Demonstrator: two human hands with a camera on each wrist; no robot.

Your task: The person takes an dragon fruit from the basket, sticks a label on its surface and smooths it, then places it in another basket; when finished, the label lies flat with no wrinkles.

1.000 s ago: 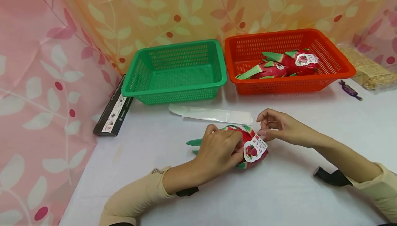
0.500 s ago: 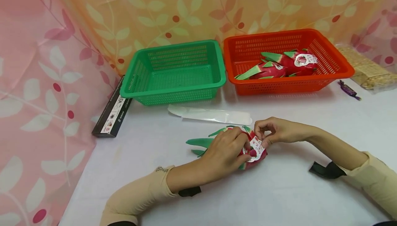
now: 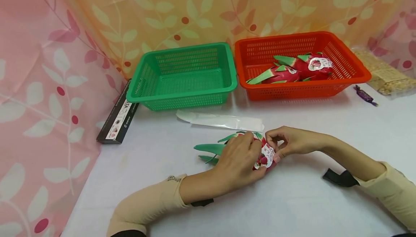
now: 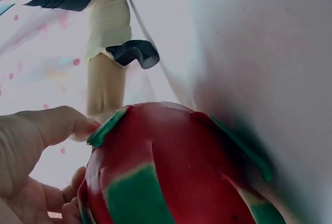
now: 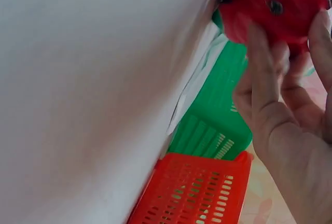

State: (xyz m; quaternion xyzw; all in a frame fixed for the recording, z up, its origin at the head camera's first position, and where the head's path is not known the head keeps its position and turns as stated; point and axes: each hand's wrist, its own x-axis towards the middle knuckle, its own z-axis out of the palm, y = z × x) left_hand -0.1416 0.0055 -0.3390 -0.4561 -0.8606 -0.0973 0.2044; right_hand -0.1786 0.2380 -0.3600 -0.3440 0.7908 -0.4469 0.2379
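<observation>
A red dragon fruit (image 3: 263,142) with green scales lies on the white cloth in the head view, its leafy end toward the left. My left hand (image 3: 238,161) grips it from above, covering much of its middle. On the fruit's right end sits a white label (image 3: 268,153) with a small fruit picture, partly hidden by fingers. My right hand (image 3: 290,141) has its thumb and curled fingers at the label's right edge, against the fruit. In the right wrist view, fingers and thumb of the right hand (image 5: 290,115) touch the rounded end of the dragon fruit (image 5: 254,1).
A white backing strip (image 3: 224,120) lies just behind the fruit. Beyond stand a green basket (image 3: 188,98) and a red basket (image 3: 292,91) with two labelled dragon fruits (image 3: 312,67). A black box (image 3: 118,121), a purple-wrapped candy (image 3: 365,95) and a clear bag (image 3: 386,74) lie at the sides.
My right hand has come left and down onto the fruit. The label, tilted up at its right corner before, now lies against the skin. The left hand has shifted slightly right.
</observation>
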